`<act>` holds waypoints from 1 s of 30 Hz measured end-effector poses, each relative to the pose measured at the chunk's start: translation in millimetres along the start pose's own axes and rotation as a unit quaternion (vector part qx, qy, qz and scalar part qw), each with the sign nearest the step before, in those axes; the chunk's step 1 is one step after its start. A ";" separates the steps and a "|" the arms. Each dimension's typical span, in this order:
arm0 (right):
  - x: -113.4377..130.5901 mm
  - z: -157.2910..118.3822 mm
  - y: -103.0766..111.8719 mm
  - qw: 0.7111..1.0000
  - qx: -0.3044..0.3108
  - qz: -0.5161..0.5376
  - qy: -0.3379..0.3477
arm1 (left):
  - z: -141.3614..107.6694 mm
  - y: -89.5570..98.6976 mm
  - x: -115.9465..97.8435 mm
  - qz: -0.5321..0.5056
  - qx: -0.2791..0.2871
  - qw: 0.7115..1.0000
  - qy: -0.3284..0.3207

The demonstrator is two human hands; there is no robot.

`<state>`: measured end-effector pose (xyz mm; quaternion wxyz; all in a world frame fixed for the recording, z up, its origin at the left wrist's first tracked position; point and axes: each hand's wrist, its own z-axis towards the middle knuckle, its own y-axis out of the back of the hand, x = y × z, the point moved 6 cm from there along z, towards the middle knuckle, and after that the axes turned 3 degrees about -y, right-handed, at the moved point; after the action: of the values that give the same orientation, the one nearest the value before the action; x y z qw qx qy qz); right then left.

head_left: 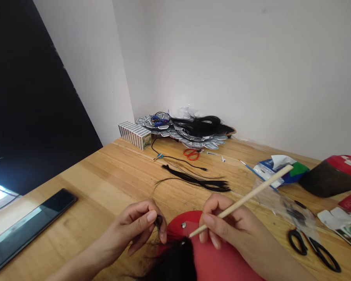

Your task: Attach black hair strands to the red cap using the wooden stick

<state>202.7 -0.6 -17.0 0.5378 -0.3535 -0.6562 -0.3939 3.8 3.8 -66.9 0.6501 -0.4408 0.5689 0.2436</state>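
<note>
- The black hair [172, 261] lies nearest, at 7 o'clock from the tip of the pale stick [240, 201], over the red base [213, 253]; wisps stray toward 9 o'clock, so they may tangle or catch under the tip.
- The red base looks smooth and rounded, which could let the hair slide if the tip drags at it.
- At 9 o'clock the left hand [143, 224] has thumb and forefinger clamped on a small dark tuft [158, 221]; a light pinch could shed hairs, a hard tug break them.
- At 2 o'clock the right hand [232, 224] has its fingers closed round the stick; a slip might jab the left fingers near the tip.
- At 3 o'clock, scissors [313, 244] lie on the surface [128, 187]; a swinging forearm could knock them.
- Farthest, at 12 o'clock, a loose lock [193, 179] lies near a cable [190, 162]; careless pulling might snag both.
</note>
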 end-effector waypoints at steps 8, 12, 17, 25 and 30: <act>-0.6 -0.8 0.7 1.000 -0.012 0.012 -0.002 | 1.9 -0.7 2.0 0.000 0.011 1.000 0.009; -0.9 -0.5 -0.3 1.000 -0.020 0.022 -0.007 | 1.5 -1.7 1.8 0.013 0.007 1.000 0.016; -0.9 0.1 0.0 0.999 -0.033 0.013 0.001 | 1.3 -5.1 2.1 0.025 0.017 0.999 0.025; -0.4 0.8 1.5 0.999 -0.047 0.010 -0.003 | 4.3 -2.1 0.4 0.060 -0.001 0.998 0.028; -1.5 -0.4 2.7 0.998 -0.060 0.022 -0.005 | 6.7 8.4 -2.1 0.121 -0.074 0.989 0.045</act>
<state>205.5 0.2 -18.1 0.5209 -0.4016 -0.6263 -0.4184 0.0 14.1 -67.6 0.5556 -0.4261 0.6269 0.3416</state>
